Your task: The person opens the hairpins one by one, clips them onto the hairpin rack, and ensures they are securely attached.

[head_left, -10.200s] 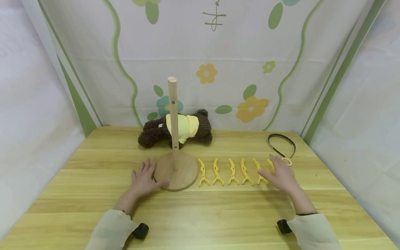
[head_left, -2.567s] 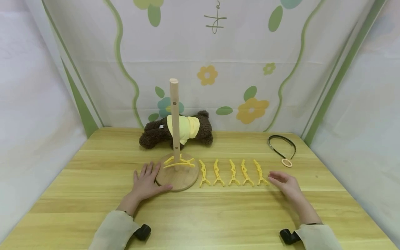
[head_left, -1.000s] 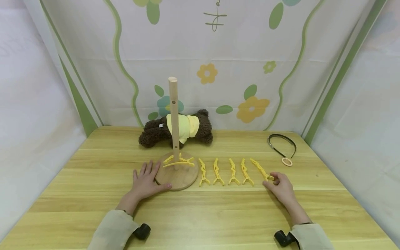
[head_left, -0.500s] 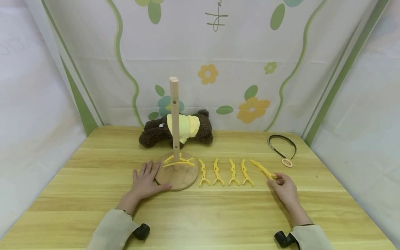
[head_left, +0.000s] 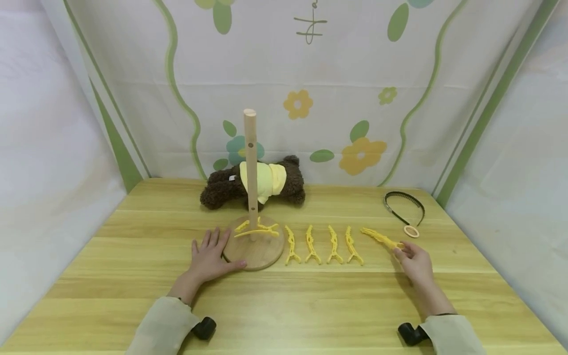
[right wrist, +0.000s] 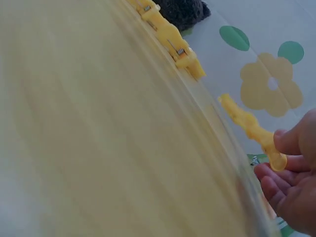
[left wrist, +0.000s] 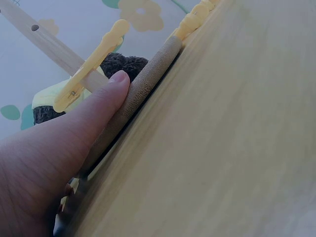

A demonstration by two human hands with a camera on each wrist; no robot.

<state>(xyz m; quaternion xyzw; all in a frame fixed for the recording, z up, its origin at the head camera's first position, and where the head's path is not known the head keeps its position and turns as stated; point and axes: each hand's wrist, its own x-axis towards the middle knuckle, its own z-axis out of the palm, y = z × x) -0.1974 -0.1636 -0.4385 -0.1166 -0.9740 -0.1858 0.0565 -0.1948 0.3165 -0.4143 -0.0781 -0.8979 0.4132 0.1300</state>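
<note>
My left hand (head_left: 210, 264) rests spread at the left edge of a round wooden base (head_left: 259, 257), its thumb over the rim in the left wrist view. From that base rises an upright wooden post (head_left: 251, 177). A yellow hair clip (head_left: 248, 233) sits around the post's foot, just above the base. At the right, my right hand (head_left: 418, 266) pinches the forked end of another yellow alligator hair clip (head_left: 377, 236) between thumb and fingers; in the right wrist view this clip (right wrist: 249, 127) appears raised off the table. Several more yellow clips (head_left: 311, 246) lie in a row between.
Behind the post a brown teddy bear (head_left: 293, 182) in a yellow top lies on its side. A black headband (head_left: 406, 197) and a pale ring (head_left: 411, 231) lie at the back right of the wooden table (head_left: 310, 305). A floral cloth (head_left: 328, 64) hangs behind.
Ten seconds ago the post was bare; a clip now sits around it. My right hand has taken the rightmost clip of the row, turned it and lifted it rightward. My left hand stays put.
</note>
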